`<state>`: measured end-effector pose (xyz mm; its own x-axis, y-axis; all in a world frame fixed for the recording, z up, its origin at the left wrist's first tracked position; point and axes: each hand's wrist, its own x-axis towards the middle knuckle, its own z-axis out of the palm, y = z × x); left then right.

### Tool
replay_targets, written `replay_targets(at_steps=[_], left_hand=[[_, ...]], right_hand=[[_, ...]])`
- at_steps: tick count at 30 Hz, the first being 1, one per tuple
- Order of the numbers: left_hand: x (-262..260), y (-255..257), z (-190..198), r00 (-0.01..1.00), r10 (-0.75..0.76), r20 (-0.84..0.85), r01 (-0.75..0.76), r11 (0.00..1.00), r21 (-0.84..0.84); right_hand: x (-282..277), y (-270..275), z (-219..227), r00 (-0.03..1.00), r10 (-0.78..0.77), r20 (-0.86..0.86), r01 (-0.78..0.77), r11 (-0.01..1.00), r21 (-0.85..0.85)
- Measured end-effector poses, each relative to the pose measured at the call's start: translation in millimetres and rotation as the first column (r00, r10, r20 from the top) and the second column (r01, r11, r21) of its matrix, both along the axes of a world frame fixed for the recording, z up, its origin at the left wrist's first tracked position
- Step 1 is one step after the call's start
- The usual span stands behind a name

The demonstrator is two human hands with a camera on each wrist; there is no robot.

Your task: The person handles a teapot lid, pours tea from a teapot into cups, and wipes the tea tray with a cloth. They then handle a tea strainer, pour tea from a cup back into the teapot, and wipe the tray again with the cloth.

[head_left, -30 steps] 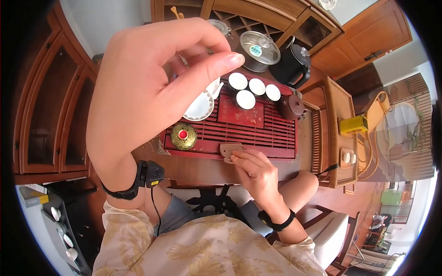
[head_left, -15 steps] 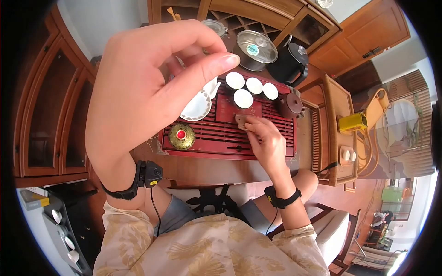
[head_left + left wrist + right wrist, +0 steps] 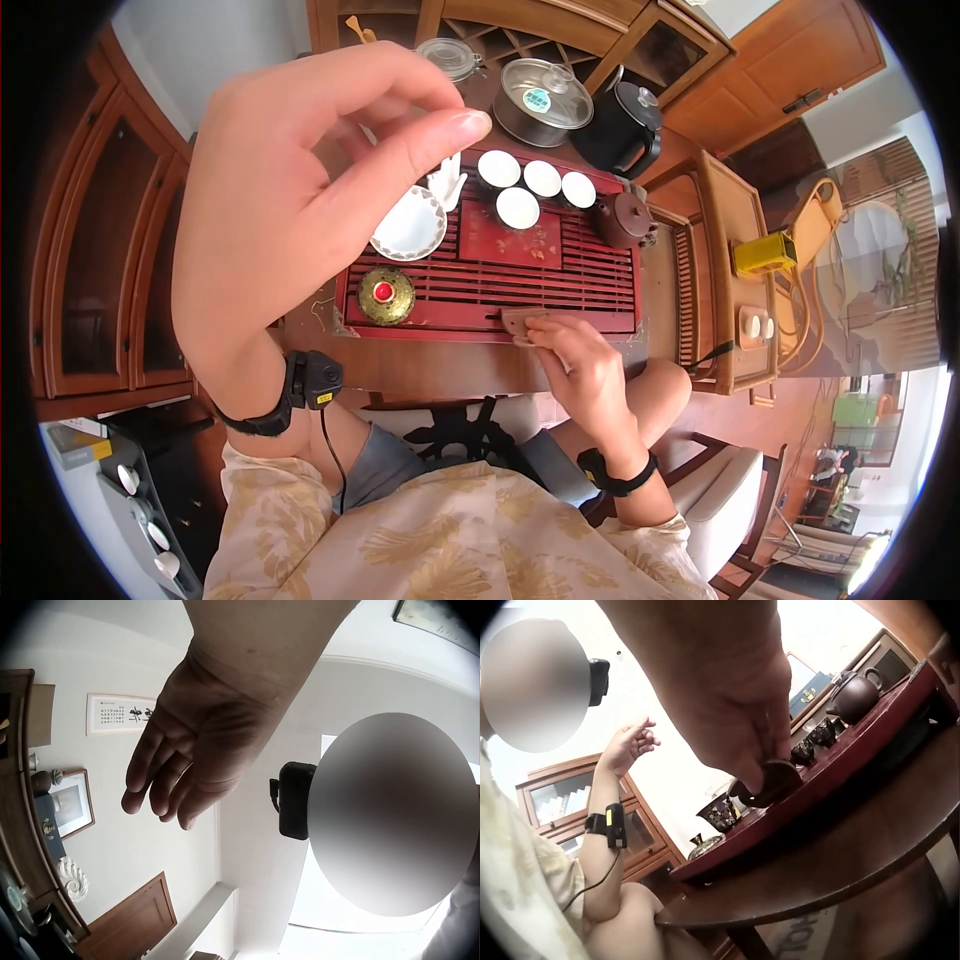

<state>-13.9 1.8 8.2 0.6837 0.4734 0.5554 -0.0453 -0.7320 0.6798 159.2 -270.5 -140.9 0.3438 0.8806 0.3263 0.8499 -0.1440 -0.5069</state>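
My right hand [image 3: 585, 372] pinches a small flat brown piece [image 3: 516, 318] at the front edge of the red slatted tea tray [image 3: 455, 322]. In the right wrist view, thumb and fingers of that hand [image 3: 731, 701] grip the dark piece [image 3: 778, 784] on or just above the tray's rim; contact cannot be told. My left hand [image 3: 290, 185] is raised close to the head camera, fingers loosely bent and holding nothing; the left wrist view shows this hand [image 3: 217, 727] against wall and ceiling.
On the tray are several white-lined cups [image 3: 518, 208], a brown teapot [image 3: 624, 220], a patterned white bowl [image 3: 409, 225] and a green-gold lidded piece [image 3: 387, 296]. Behind stand a steel pot [image 3: 543, 100] and a black kettle [image 3: 618, 130]. A yellow box [image 3: 765, 255] lies to the right.
My right hand moved the brown piece from the tray's front edge toward its middle, then back to the front edge, slightly right of before. My left hand keeps its raised pose.
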Motion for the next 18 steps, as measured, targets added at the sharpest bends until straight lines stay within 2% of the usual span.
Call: replay_targets(at_steps=[3,6,11,14,15,18], left_hand=[[0.0,-3.2,2.0,1.0,0.017,-0.007,-0.017,0.999,-0.032],[1.1,-6.1,2.9,1.0,0.016,-0.008,-0.017,0.997,-0.07],[1.6,-5.5,3.7,1.0,-0.001,0.003,0.001,0.997,-0.076],[1.8,-5.9,1.8,1.0,-0.014,0.012,0.015,0.99,-0.141],[1.8,-6.0,0.6,1.0,-0.019,0.017,0.022,0.986,-0.166],[1.9,-5.0,2.4,1.0,-0.016,-0.02,0.013,0.989,-0.151]], right_hand=[[16.6,8.9,4.5,0.999,-0.034,-0.013,0.036,0.993,0.112],[39.8,25.7,1.2,0.988,-0.134,0.081,0.12,0.98,0.156],[60.7,43.8,-20.4,0.986,-0.077,0.15,0.053,0.986,0.157],[52.6,31.9,-26.1,0.982,-0.116,0.151,0.097,0.987,0.128],[47.9,24.4,-22.6,0.984,-0.137,0.111,0.131,0.99,0.057],[29.1,2.2,-17.0,0.988,-0.124,0.094,0.121,0.992,0.032]])
